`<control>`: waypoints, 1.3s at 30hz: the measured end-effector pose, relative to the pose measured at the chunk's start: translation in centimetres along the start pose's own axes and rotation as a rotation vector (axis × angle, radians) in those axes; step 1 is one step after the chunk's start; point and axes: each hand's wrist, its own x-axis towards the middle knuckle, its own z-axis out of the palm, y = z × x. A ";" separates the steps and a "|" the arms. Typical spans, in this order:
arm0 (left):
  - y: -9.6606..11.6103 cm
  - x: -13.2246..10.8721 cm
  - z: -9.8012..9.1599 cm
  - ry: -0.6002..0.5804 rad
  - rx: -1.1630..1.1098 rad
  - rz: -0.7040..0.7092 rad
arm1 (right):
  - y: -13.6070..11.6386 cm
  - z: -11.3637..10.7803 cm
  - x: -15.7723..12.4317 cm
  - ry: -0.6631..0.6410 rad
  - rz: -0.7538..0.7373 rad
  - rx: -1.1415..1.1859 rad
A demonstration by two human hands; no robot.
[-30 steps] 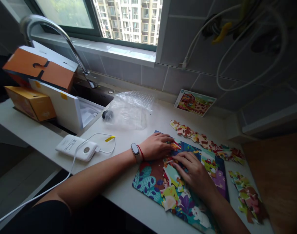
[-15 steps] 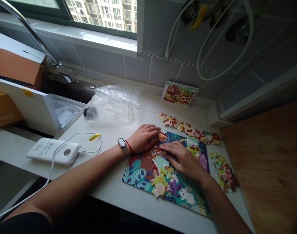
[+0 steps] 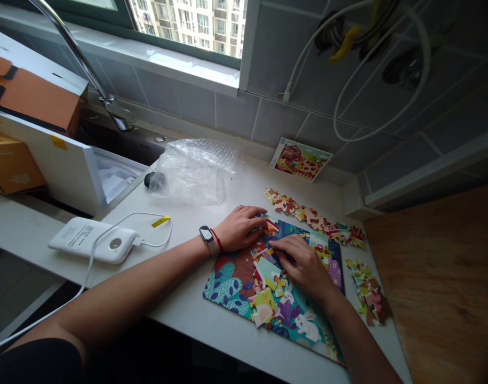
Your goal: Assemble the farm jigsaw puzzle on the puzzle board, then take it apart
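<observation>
My left hand (image 3: 244,226) lies over the upper left corner of a colourful picture board (image 3: 230,288), fingers stretched out and tips beside a red and orange puzzle piece (image 3: 271,227). Over the board's middle, my right hand (image 3: 302,264) is curled, with index finger and thumb close together; whatever lies between them is hidden. Loose puzzle pieces (image 3: 270,269) overlap on the board just left of the right hand. A yellow-green piece (image 3: 263,308) is nearest the front edge. Behind the right hand lies a piece with a red tractor (image 3: 319,248).
A row of puzzle pieces (image 3: 313,217) runs behind the board; another pile (image 3: 369,293) lies right of it. A picture card (image 3: 300,160) leans on the wall. Leftward are a clear plastic bag (image 3: 191,173), a cabled power bank (image 3: 94,240), a sink (image 3: 119,141) and boxes (image 3: 39,98).
My right hand's fingers have drawn closer together and shifted slightly away from the left hand. The left hand stays at the board's corner. The whole view has shifted slightly.
</observation>
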 end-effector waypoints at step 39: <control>-0.3 0.2 -0.2 -0.010 -0.019 0.016 | -0.6 -0.3 -0.1 -0.059 0.195 0.022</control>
